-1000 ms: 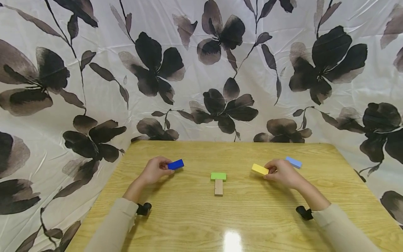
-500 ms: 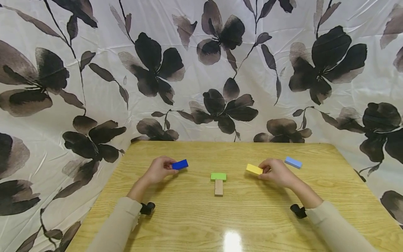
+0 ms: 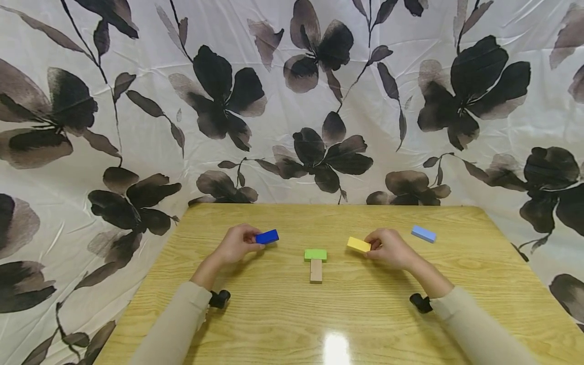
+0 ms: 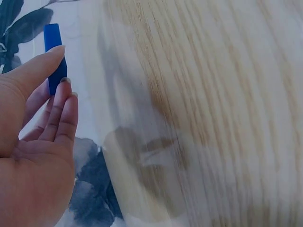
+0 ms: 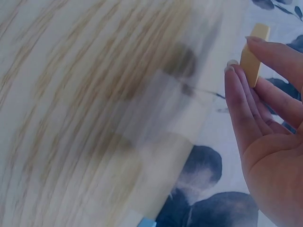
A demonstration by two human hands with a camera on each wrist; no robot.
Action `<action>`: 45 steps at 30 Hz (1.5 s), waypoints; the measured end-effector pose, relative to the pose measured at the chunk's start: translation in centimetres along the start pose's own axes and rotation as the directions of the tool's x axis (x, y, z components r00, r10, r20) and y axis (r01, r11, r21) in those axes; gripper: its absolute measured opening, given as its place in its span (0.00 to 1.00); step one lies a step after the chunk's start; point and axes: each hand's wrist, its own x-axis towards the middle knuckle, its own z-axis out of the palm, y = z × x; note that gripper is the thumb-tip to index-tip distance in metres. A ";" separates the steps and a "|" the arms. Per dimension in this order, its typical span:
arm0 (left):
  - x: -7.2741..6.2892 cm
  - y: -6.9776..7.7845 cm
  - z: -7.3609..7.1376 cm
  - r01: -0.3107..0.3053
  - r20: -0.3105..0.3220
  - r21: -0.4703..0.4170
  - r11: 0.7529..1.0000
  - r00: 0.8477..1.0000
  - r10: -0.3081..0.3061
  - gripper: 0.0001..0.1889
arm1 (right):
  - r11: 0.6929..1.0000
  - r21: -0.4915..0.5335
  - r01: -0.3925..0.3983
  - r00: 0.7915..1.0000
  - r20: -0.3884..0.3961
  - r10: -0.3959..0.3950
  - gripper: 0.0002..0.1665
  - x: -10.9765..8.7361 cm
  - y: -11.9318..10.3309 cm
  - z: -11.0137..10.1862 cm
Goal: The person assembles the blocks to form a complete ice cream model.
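Note:
My left hand pinches a dark blue block between thumb and fingers, above the table and left of centre. The left wrist view shows the thumb across the same blue block. On the other side, my right hand pinches a yellow block by its right end; the yellow block also shows in the right wrist view. Between the hands lie a green block and a bare wooden block, which meet in a T shape on the table.
A light blue block lies at the back right of the wooden table. Behind the table's far edge hangs a white cloth printed with dark flowers. A small black camera sits on each wrist.
Both hands have moved inward: the left one rightward with the dark blue block, the right one leftward with the yellow block. The green, wooden and light blue blocks have stayed put.

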 end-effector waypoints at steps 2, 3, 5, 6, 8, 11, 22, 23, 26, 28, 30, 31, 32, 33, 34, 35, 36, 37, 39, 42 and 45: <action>0.1 0.2 0.1 -0.008 0.005 -0.003 1.000 1.000 0.008 0.17 | 1.000 0.002 0.003 1.000 0.005 -0.003 0.15 0.2 0.1 0.2; 0.2 0.3 0.2 -0.012 0.005 -0.004 1.000 1.000 0.012 0.17 | 1.000 0.003 0.001 1.000 0.007 -0.001 0.15 0.3 0.1 0.3; 0.3 0.5 0.4 -0.017 0.007 -0.008 1.000 1.000 0.017 0.17 | 1.000 0.009 0.006 1.000 0.015 -0.006 0.15 0.5 0.1 0.5; 0.3 0.6 0.4 -0.016 0.007 -0.010 1.000 1.000 0.017 0.16 | 1.000 0.011 0.008 1.000 0.017 -0.008 0.15 0.6 0.0 0.7; 0.4 0.8 0.6 -0.020 0.007 -0.010 1.000 1.000 0.020 0.16 | 1.000 0.014 0.008 1.000 0.021 -0.008 0.14 0.8 -0.1 0.9; 0.6 0.9 0.9 -0.025 0.009 -0.006 1.000 1.000 0.025 0.16 | 1.000 0.019 0.007 1.000 0.027 -0.007 0.14 1.0 -0.3 1.3; 1.1 1.5 1.5 -0.043 0.009 -0.002 0.999 0.999 0.043 0.17 | 1.000 0.016 0.003 0.999 0.040 -0.004 0.14 1.7 -1.2 2.1; 1.2 1.6 1.5 -0.042 0.010 -0.005 0.999 0.999 0.042 0.17 | 1.000 0.013 0.004 0.999 0.040 -0.004 0.14 1.8 -1.2 2.2; 1.3 1.7 1.7 -0.046 0.011 -0.014 0.999 0.999 0.046 0.17 | 1.000 0.011 -0.001 0.999 0.039 0.000 0.13 2.1 -1.4 2.4; 1.4 1.8 1.8 -0.052 0.010 -0.017 0.999 0.999 0.052 0.17 | 1.000 0.012 0.001 0.999 0.041 -0.002 0.13 2.3 -1.5 2.6; 1.4 1.9 2.0 -0.061 0.013 -0.016 0.998 0.998 0.062 0.16 | 1.000 0.012 -0.001 0.999 0.042 0.000 0.14 2.5 -1.6 2.9; 1.5 2.0 2.1 -0.063 0.014 -0.015 0.998 0.998 0.063 0.16 | 1.000 0.011 -0.002 0.999 0.043 0.002 0.14 2.6 -1.7 3.0; 1.5 2.0 2.2 -0.064 0.016 -0.014 0.998 0.998 0.064 0.16 | 1.000 0.009 -0.001 0.999 0.045 0.001 0.14 2.7 -1.7 3.0; 1.5 2.1 2.3 -0.065 0.017 -0.014 0.998 0.998 0.065 0.16 | 1.000 0.008 -0.001 0.999 0.045 0.000 0.14 2.7 -1.7 3.1; 1.5 2.1 2.3 -0.067 0.019 -0.014 0.998 0.998 0.067 0.17 | 1.000 0.004 0.003 0.999 0.046 -0.003 0.14 2.8 -1.7 3.2; 1.6 2.2 2.4 -0.068 0.021 -0.014 0.998 0.997 0.068 0.17 | 1.000 0.004 -0.004 0.999 0.046 0.004 0.14 2.9 -1.7 3.2; 1.6 2.3 2.5 -0.066 0.021 -0.017 0.998 0.998 0.067 0.17 | 1.000 0.004 -0.002 0.999 0.049 0.002 0.14 3.0 -1.7 3.3; 1.7 2.4 2.6 -0.066 0.021 -0.021 0.998 0.998 0.066 0.17 | 1.000 0.005 0.000 0.999 0.049 -0.001 0.14 3.1 -1.7 3.3; 1.8 2.5 2.7 -0.067 0.019 -0.028 0.997 0.998 0.067 0.17 | 1.000 0.003 0.003 0.999 0.047 -0.003 0.13 3.3 -1.8 3.4; 2.2 2.7 2.9 -0.063 0.018 -0.037 0.997 0.998 0.064 0.16 | 1.000 -0.002 0.004 0.999 0.038 -0.004 0.13 3.5 -1.9 3.6; 2.4 2.9 3.0 -0.055 0.018 -0.039 0.998 0.998 0.056 0.16 | 1.000 -0.004 0.003 0.999 0.034 -0.003 0.14 3.8 -2.0 3.9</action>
